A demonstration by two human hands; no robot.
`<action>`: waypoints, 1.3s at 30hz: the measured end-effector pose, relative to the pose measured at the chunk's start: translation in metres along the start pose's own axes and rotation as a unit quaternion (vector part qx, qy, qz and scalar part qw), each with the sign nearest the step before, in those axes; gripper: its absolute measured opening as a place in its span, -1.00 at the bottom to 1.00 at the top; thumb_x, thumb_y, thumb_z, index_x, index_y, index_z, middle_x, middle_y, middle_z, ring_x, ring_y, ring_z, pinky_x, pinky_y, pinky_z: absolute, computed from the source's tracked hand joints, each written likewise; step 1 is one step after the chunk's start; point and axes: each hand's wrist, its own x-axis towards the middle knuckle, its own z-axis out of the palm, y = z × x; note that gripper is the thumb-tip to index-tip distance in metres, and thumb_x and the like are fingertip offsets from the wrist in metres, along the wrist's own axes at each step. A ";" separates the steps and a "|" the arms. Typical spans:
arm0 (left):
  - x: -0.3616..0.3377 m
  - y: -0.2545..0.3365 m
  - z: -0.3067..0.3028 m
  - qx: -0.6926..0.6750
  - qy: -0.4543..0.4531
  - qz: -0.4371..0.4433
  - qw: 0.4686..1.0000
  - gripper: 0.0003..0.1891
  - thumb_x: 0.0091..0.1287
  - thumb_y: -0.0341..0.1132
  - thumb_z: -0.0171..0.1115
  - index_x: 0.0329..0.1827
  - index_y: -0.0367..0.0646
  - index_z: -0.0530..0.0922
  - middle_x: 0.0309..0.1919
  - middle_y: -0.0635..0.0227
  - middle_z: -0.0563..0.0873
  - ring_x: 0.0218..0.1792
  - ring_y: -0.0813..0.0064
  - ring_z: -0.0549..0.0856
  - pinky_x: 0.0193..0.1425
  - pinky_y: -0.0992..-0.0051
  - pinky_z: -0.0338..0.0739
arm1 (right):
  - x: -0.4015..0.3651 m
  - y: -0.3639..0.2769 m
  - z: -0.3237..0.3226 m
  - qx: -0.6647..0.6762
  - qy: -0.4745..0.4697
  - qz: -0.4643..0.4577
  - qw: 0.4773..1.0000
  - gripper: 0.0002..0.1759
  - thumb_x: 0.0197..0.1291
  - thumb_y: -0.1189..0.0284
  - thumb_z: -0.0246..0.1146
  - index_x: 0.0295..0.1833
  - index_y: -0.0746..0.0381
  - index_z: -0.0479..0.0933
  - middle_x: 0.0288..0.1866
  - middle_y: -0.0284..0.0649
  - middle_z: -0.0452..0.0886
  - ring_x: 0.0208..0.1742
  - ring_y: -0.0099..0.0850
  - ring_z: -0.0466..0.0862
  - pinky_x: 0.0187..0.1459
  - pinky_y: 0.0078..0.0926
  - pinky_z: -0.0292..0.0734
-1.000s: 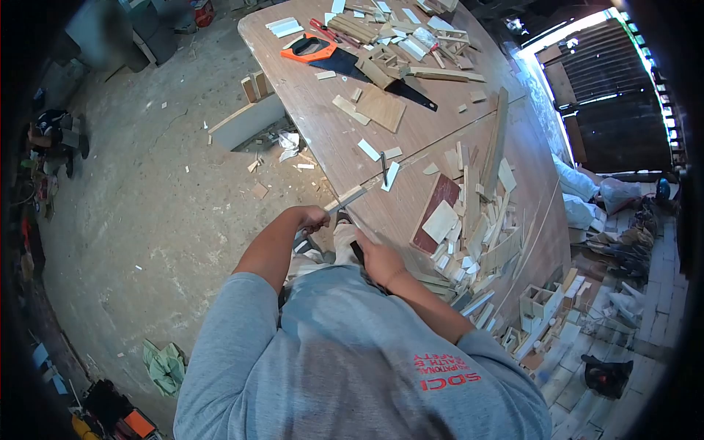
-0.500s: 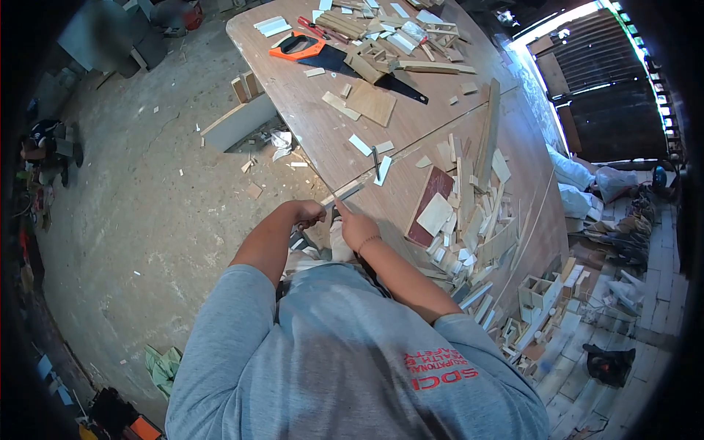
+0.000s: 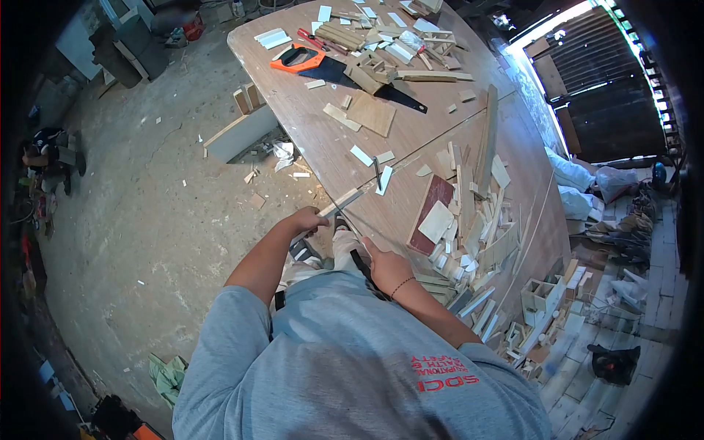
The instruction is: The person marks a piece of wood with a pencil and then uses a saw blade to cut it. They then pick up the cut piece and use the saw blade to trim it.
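Left hand (image 3: 308, 220) is closing around the near end of a pale wooden strip (image 3: 343, 199), which is lying on the near edge of the table (image 3: 315, 125) and jutting past it. Right hand (image 3: 386, 265) is gripping a dark-handled tool (image 3: 357, 262), its thin blade crossing the strip. The hands are working apart, one at each side of the strip. A pile of offcuts (image 3: 469, 227) is sitting to the right. An orange-handled handsaw (image 3: 297, 59) is lying at the table's far end.

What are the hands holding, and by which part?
Left hand grips the wood strip by its near end; right hand holds a saw by its dark handle.
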 end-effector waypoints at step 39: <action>0.009 -0.009 0.017 0.093 0.104 0.046 0.989 -0.32 0.40 0.18 -0.18 0.08 -0.34 0.55 -0.02 -0.07 0.64 0.04 0.06 0.61 0.16 0.27 0.43 | 0.030 -0.025 -0.035 -0.083 -0.025 -0.076 0.993 -0.52 0.26 0.39 -0.03 0.32 0.06 0.33 -0.18 0.03 0.65 -0.15 -0.03 0.65 -0.16 -0.07 0.54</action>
